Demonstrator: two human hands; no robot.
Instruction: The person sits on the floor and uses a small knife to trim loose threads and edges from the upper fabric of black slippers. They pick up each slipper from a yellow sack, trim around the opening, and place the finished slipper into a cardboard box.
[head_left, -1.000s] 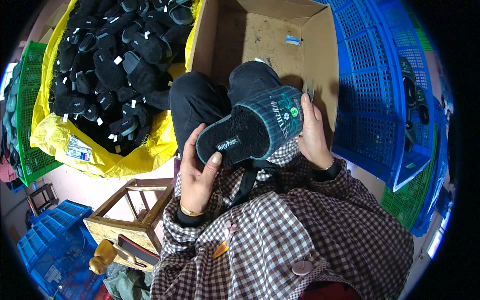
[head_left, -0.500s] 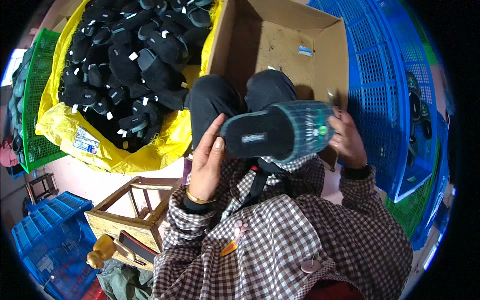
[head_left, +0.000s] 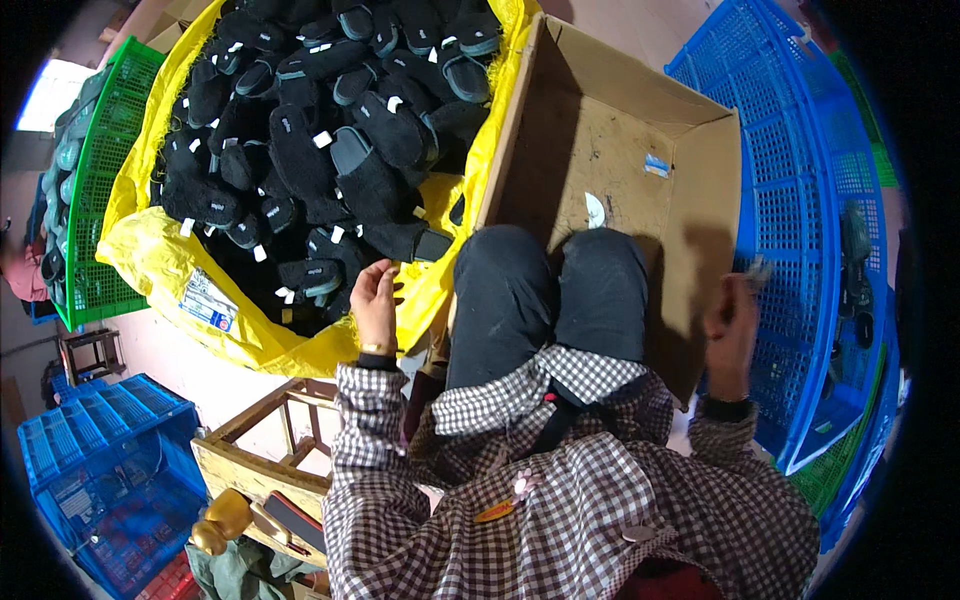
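Observation:
My left hand [head_left: 375, 306] is held at the near right rim of a yellow woven sack [head_left: 165, 258], fingers apart and nothing seen in them. Black fuzzy slippers [head_left: 300, 155] with white tags fill the sack, and the nearest slipper [head_left: 400, 240] lies just beyond my fingertips. Blurred by motion, my right hand [head_left: 731, 335] is raised over the right edge of a cardboard box [head_left: 715, 190]. Its fingers are closed, and a small shiny thing [head_left: 758, 272] sticks out at their tips, too smeared to name.
The box stands beyond my knees, with a white scrap [head_left: 595, 210] and a blue-white label inside. Blue crates [head_left: 765, 150] rise close on my right, slippers inside one. To the left are a green crate [head_left: 125, 120], a wooden stool [head_left: 235, 455] and a blue crate [head_left: 100, 430].
The dark checked slipper has left both hands; where it went does not show. My left hand has moved left toward the sack, my right hand rightward. The view has shifted.

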